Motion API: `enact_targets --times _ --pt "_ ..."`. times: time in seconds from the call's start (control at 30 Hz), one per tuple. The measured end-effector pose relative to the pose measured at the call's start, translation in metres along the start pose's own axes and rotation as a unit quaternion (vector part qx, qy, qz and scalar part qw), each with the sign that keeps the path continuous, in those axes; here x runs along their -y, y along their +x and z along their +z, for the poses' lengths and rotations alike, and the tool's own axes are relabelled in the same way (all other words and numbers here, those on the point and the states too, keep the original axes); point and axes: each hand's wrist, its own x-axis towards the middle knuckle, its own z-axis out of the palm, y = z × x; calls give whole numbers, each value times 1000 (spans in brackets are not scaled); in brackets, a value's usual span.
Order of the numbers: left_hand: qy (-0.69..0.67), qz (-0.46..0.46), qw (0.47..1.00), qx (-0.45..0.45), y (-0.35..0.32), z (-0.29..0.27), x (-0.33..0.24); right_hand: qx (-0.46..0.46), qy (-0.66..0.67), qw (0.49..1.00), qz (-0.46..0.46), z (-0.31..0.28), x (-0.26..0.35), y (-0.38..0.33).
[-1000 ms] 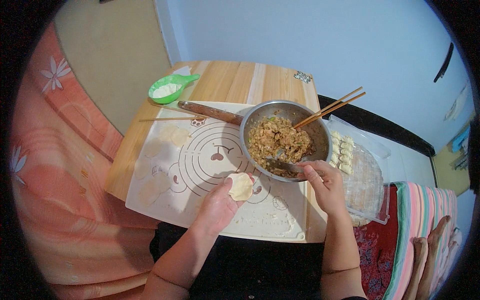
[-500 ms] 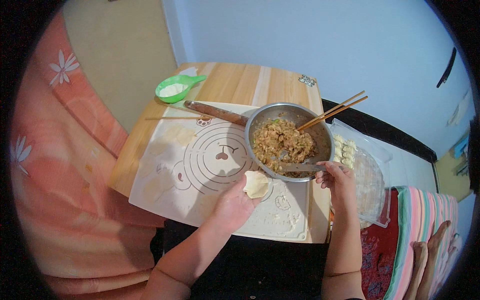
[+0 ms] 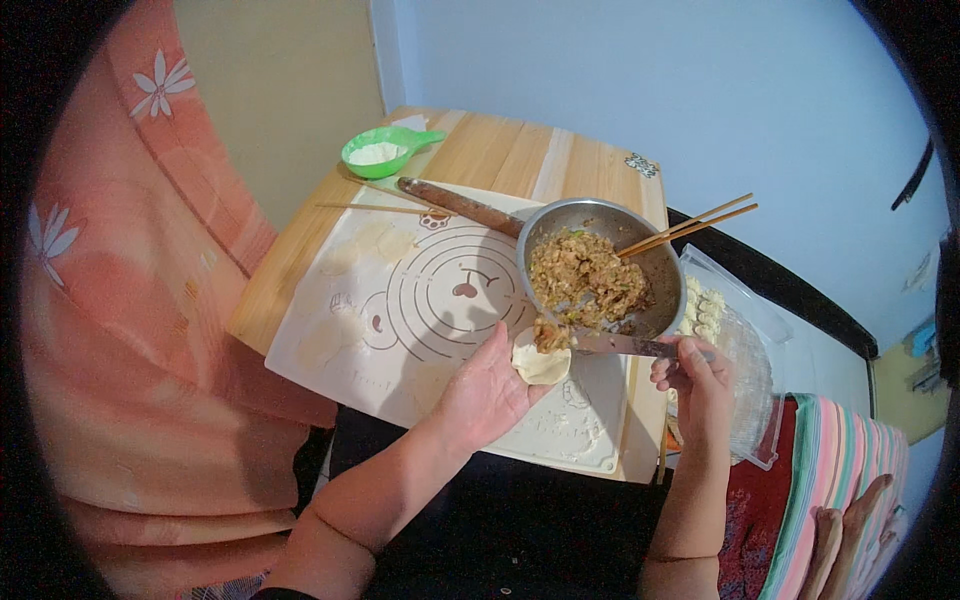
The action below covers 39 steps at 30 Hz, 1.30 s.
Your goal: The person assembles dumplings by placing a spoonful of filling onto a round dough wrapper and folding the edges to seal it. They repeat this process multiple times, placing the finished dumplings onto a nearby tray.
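- Holding one round dough wrapper (image 3: 545, 369) just below the frame's centre, the left hand (image 3: 490, 393) is palm up; its thumb stands apart, and its fingers reach out under the wrapper, partly hidden by it.
- Right of centre, the right hand (image 3: 703, 378) pinches one flat metal blade (image 3: 628, 345) near its right end between thumb and fingers.
- One lump of filling (image 3: 550, 336) sits at the blade's left tip, over the wrapper's upper edge; whether they touch cannot be told.
- One metal bowl (image 3: 665, 285) holds more filling, with two chopsticks (image 3: 690, 229) leaning out toward the upper right.
- One rolling pin (image 3: 460, 206) and two thin sticks (image 3: 370, 208) lie left of the bowl.
- One pale mat (image 3: 385, 375) covers much of the table (image 3: 510, 150); several dough rounds (image 3: 372, 240) at its left are too faint to count.
- One green scoop (image 3: 418, 140) of white powder stands upper left.
- One clear tray (image 3: 776, 420) at right holds dumplings (image 3: 706, 315), partly hidden and uncountable.
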Motion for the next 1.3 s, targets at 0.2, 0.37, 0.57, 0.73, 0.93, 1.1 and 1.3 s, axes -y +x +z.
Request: enact_targets --times 0.2,0.37,0.57,0.73,0.93,1.1,1.3 --pt "13 -24 1000 3 -11 -3 -13 114 -69 989 -61 2 -3 -11" --pt "28 -46 999 -4 -18 2 -21 96 14 993 -64 -12 -5 -8" --pt "79 -91 993 -14 -23 4 -25 136 78 987 -24 -12 -7 -6" --pt "72 -119 990 6 -28 11 -28 128 62 990 21 -16 -13 -2" --pt "101 -126 987 6 -32 9 -28 131 115 985 23 -13 -13 -4" --pt "80 -136 987 14 -34 7 -29 125 113 985 42 -13 -18 -1" --pt "70 -135 988 17 -32 5 -27 96 133 986 10 -18 -17 2"
